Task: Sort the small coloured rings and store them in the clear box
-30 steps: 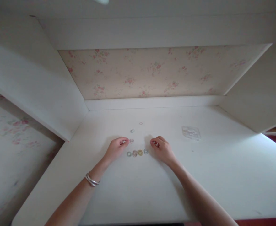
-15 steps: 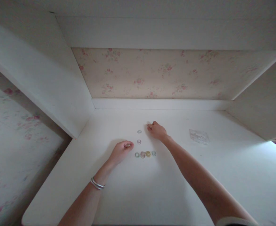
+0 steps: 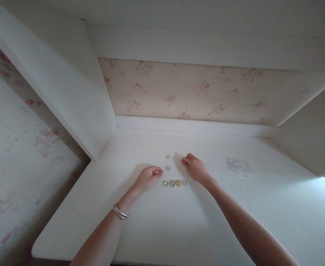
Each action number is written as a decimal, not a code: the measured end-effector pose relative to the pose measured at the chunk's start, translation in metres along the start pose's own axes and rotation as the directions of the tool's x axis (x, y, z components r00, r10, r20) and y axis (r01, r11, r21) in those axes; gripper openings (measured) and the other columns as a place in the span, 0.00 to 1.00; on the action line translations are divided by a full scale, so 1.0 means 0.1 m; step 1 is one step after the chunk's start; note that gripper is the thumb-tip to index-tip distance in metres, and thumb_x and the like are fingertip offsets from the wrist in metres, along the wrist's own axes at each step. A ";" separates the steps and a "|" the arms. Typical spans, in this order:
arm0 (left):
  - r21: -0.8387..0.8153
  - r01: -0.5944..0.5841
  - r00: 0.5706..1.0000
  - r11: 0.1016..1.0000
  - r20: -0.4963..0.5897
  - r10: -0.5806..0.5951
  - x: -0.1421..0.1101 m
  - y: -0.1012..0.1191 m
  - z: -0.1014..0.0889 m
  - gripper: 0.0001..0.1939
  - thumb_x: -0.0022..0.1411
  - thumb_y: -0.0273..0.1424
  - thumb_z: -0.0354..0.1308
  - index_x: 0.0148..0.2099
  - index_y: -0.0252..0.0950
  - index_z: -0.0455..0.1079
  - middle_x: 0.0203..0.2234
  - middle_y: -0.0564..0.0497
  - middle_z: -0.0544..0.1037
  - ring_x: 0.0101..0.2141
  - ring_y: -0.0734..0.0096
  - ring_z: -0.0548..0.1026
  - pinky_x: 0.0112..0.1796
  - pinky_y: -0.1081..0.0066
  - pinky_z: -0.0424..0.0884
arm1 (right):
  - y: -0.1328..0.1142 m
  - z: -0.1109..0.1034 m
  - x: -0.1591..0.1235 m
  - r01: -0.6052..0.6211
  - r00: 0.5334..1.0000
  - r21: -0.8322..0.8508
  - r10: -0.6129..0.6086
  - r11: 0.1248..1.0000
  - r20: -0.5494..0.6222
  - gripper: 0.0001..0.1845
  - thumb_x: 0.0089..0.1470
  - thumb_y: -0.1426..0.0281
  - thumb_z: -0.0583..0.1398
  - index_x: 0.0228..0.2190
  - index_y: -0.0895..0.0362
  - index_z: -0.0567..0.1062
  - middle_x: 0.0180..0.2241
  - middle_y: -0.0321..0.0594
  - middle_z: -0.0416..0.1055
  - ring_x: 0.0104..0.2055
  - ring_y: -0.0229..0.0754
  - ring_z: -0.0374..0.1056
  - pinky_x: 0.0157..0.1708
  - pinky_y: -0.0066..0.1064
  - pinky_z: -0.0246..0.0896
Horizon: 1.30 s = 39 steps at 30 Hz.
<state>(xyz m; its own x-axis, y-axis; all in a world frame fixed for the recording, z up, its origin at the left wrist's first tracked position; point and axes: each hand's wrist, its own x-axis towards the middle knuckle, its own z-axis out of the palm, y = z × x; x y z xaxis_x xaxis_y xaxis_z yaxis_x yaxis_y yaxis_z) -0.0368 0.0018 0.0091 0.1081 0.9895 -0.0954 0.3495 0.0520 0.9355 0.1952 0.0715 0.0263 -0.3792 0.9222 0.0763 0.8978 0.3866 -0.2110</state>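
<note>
Four in front, two behind!

Across the desk (image 3: 156, 225), a row of ring clusters (image 3: 178, 183) is laid side by side. Behind its left end a middle cluster (image 3: 168, 168) is placed, and directly behind that, a rear cluster (image 3: 168, 157). The middle one is flanked on the left, just beside, by the left hand (image 3: 150, 176); the rear one, to the right, by the right hand (image 3: 195, 167). Farther right, a bag (image 3: 237, 167) is seen!

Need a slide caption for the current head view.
Left hand and right hand flank small rings on a white table, a clear packet lying to the right.
</note>
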 end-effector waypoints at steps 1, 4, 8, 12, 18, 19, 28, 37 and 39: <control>-0.002 0.003 1.000 1.000 0.002 -0.003 0.00 0.00 0.00 0.16 0.56 0.39 0.55 0.40 0.34 0.74 0.33 0.49 0.78 0.34 0.67 0.74 0.36 0.72 0.66 | -0.05 -0.01 -0.09 0.046 0.998 0.053 -0.044 0.998 -0.033 0.17 0.63 0.67 0.48 0.35 0.54 0.76 0.38 0.39 0.69 0.37 0.36 0.66 0.35 0.25 0.55; 0.003 0.001 1.000 1.000 0.002 -0.001 0.01 -0.02 0.01 0.16 0.56 0.39 0.55 0.40 0.33 0.74 0.35 0.49 0.78 0.35 0.66 0.74 0.36 0.71 0.66 | -0.23 -0.02 -0.36 0.192 0.979 0.151 -0.179 0.970 -0.100 0.16 0.63 0.67 0.48 0.37 0.53 0.75 0.36 0.39 0.69 0.37 0.36 0.66 0.37 0.26 0.56; 0.043 -0.016 1.000 0.999 0.003 0.016 0.01 -0.04 0.02 0.18 0.56 0.41 0.53 0.40 0.33 0.74 0.33 0.50 0.78 0.34 0.66 0.73 0.34 0.71 0.66 | -0.43 0.01 -0.59 0.298 0.953 0.102 -0.289 0.949 -0.091 0.15 0.62 0.70 0.49 0.34 0.53 0.75 0.33 0.39 0.69 0.35 0.38 0.64 0.37 0.29 0.54; 0.041 -0.043 0.999 0.998 0.008 0.043 0.01 -0.05 0.01 0.18 0.57 0.41 0.53 0.40 0.33 0.74 0.33 0.49 0.78 0.33 0.67 0.74 0.35 0.71 0.66 | -0.52 0.06 -0.66 0.339 0.939 0.047 -0.335 0.940 -0.072 0.14 0.61 0.72 0.50 0.33 0.53 0.74 0.33 0.39 0.69 0.35 0.38 0.64 0.36 0.30 0.52; 0.015 -0.067 0.998 0.998 0.017 0.067 0.01 -0.05 0.00 0.18 0.57 0.40 0.53 0.40 0.32 0.74 0.33 0.48 0.79 0.34 0.66 0.74 0.37 0.70 0.66 | -0.56 0.06 -0.70 0.336 0.942 0.007 -0.335 0.942 -0.034 0.13 0.61 0.71 0.51 0.32 0.54 0.75 0.31 0.38 0.68 0.33 0.38 0.63 0.35 0.30 0.51; 0.016 -0.068 0.998 0.998 0.018 0.068 0.01 -0.06 0.00 0.18 0.57 0.40 0.53 0.40 0.32 0.74 0.33 0.48 0.79 0.34 0.66 0.74 0.37 0.70 0.66 | -0.55 0.06 -0.70 0.332 0.943 0.018 -0.332 0.943 -0.035 0.13 0.61 0.71 0.51 0.32 0.54 0.75 0.31 0.38 0.68 0.34 0.38 0.63 0.36 0.30 0.52; 0.031 -0.046 0.999 0.998 -0.001 0.046 0.02 -0.08 0.01 0.17 0.56 0.40 0.54 0.39 0.33 0.75 0.31 0.49 0.78 0.31 0.68 0.73 0.33 0.71 0.65 | -0.37 -0.04 -0.10 0.082 0.996 0.173 -0.074 0.982 -0.056 0.14 0.61 0.66 0.50 0.39 0.52 0.75 0.39 0.38 0.69 0.35 0.35 0.67 0.37 0.26 0.57; 0.047 0.002 1.000 0.999 -0.006 -0.002 -0.01 0.01 -0.01 0.18 0.55 0.42 0.55 0.40 0.33 0.75 0.28 0.49 0.77 0.31 0.67 0.72 0.31 0.72 0.64 | -0.35 0.01 0.47 0.102 0.987 -0.017 -0.099 0.995 0.130 0.15 0.60 0.65 0.51 0.44 0.50 0.74 0.43 0.40 0.68 0.40 0.38 0.69 0.38 0.28 0.58; 0.044 0.000 1.000 0.999 0.002 0.000 0.00 0.00 -0.01 0.18 0.55 0.42 0.54 0.40 0.33 0.75 0.29 0.49 0.77 0.31 0.67 0.72 0.32 0.71 0.64 | -0.35 0.04 0.48 0.122 0.983 -0.017 -0.119 0.992 0.137 0.14 0.60 0.66 0.51 0.41 0.50 0.75 0.43 0.39 0.68 0.39 0.38 0.69 0.38 0.27 0.58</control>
<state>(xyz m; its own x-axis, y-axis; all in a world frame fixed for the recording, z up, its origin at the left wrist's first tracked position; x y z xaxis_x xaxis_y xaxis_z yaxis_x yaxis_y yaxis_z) -0.0375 0.0014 0.0092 0.1102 0.9892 -0.0964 0.3897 0.0462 0.9198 0.1445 0.1021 0.0340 -0.5104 0.8593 -0.0333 0.8483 0.4967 -0.1836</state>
